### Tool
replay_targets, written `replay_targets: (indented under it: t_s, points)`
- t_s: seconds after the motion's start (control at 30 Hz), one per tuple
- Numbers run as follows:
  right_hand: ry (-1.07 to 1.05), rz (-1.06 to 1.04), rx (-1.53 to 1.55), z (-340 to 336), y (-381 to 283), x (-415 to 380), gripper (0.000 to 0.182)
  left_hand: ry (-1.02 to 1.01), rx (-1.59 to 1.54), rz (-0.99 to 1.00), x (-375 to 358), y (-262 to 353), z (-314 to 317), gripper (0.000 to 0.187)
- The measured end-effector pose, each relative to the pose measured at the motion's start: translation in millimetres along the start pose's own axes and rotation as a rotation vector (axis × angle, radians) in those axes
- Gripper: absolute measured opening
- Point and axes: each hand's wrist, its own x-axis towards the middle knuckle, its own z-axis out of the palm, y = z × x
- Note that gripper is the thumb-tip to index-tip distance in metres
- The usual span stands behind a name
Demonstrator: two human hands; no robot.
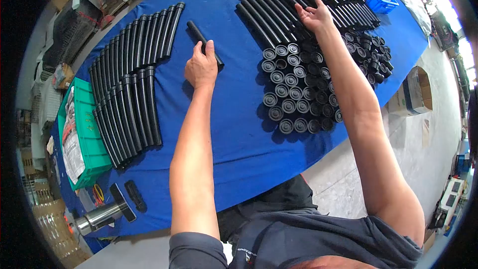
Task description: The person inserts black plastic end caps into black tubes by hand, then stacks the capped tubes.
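Observation:
My left hand is closed around a short black tube, with thumb and fingers on its lower half. The tube slants over the blue cloth, one end pointing away from me. At the upper right, my right hand is held palm up with its fingers apart and nothing visible in it. Beneath and around it are rows of black tubes. Close below that hand, many round black caps with ringed faces stand in a block, partly hidden by my right forearm.
Two rows of black tubes with collared ends lie on the left of the blue cloth. A green crate stands at the left edge, near a steel cylindrical device. A blue crate is at the far right; a cardboard box sits beyond the table.

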Motion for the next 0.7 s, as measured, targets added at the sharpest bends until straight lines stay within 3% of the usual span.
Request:
replay_targets:
  t_s: [0.7]
  points:
    - [-0.093, 0.080, 0.561, -9.3, 16.8, 60.5, 0.065, -0.018, 0.000, -0.039, 1.2, -2.3, 3.0, 0.072]
